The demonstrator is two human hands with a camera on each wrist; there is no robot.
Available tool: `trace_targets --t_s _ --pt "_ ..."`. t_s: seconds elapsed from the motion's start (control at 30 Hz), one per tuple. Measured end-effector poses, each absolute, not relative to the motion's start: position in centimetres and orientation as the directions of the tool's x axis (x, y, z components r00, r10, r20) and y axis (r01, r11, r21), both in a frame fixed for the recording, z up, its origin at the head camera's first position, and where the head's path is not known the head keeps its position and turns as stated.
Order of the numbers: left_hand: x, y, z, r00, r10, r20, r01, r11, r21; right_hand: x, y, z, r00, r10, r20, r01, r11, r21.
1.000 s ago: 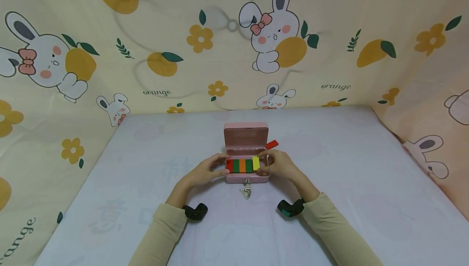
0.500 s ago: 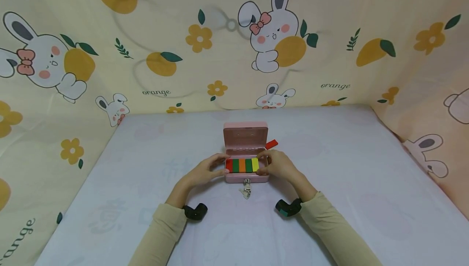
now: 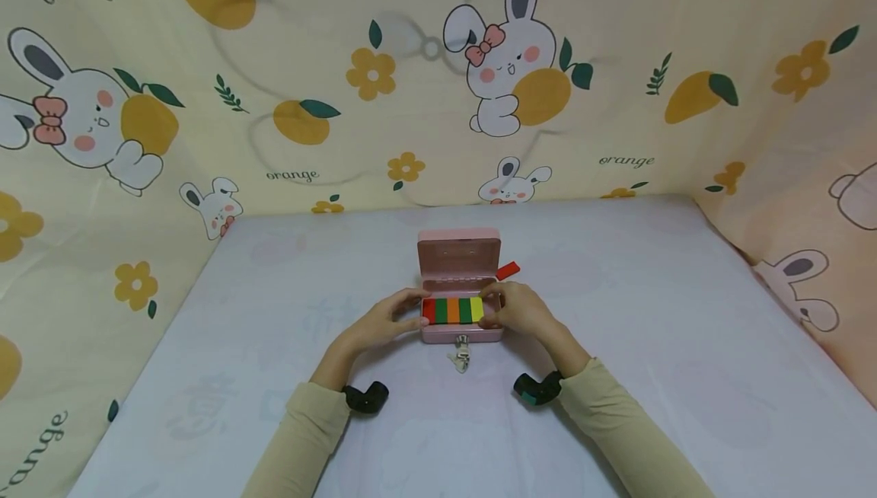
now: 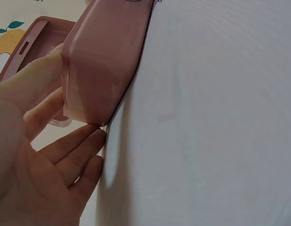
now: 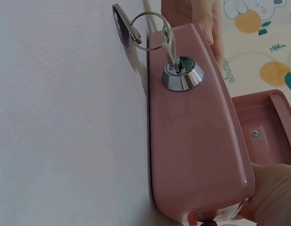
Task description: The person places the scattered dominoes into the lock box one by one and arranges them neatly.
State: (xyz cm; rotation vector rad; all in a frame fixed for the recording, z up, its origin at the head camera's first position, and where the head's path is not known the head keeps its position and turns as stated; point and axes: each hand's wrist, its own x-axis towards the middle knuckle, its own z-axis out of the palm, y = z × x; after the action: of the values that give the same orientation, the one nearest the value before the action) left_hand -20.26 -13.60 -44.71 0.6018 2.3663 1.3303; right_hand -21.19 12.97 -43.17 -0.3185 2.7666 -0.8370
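A pink metal cash box [image 3: 448,335] stands with its lid [image 3: 460,256] raised. Inside it, a row of coloured blocks runs from red [image 3: 428,310] through green and orange to a yellow block [image 3: 476,309] at the right. My left hand [image 3: 384,321] grips the box's left end; thumb and index finger reach over the rim, while the other fingers rest against the outside. My right hand [image 3: 524,310] is at the right end, thumb and index finger pinching the yellow block. Its fingertips are hidden in the right wrist view. A key [image 5: 170,47] sits in the front lock [image 5: 183,75].
Behind the box's right side, a loose red block [image 3: 508,270] lies on the white cloth-covered table [image 3: 308,269]. A second key [image 5: 126,23] hangs from the ring. Printed cloth [image 3: 411,125] with rabbits and oranges walls the table at the back and sides.
The yellow block has gone down and slightly left, level with the other blocks. My right hand has shifted slightly left with it; my left hand has stayed put.
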Motion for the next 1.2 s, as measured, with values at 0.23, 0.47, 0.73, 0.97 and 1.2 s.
trace_targets --t_s 0.23,0.47,0.73,0.97,1.2 --pt "-20.26 -13.67 -44.74 -0.842 0.533 -0.088 0.196 0.453 0.869 -21.16 12.83 -43.13 -0.951 -0.26 -0.167 -0.128 0.824 -0.552" --pt "-20.35 -13.71 -45.01 -0.842 0.532 -0.09 0.192 0.451 0.872 -21.04 12.54 -43.06 -0.955 -0.23 -0.188 -0.099 0.842 -0.53" --pt "-20.4 -13.66 -45.07 -0.846 0.521 -0.111 0.169 0.46 0.872 -20.85 12.38 -42.89 -0.959 -0.215 -0.186 -0.091 0.853 -0.514" --pt "-20.28 -13.62 -44.92 -0.846 0.523 -0.106 0.175 0.459 0.871 -20.86 12.43 -42.87 -0.96 -0.222 -0.171 -0.108 0.856 -0.506" --pt "-20.32 -13.59 -44.92 -0.842 0.53 -0.098 0.184 0.454 0.872 -20.86 12.49 -42.8 -0.958 -0.224 -0.18 -0.104 0.854 -0.51"
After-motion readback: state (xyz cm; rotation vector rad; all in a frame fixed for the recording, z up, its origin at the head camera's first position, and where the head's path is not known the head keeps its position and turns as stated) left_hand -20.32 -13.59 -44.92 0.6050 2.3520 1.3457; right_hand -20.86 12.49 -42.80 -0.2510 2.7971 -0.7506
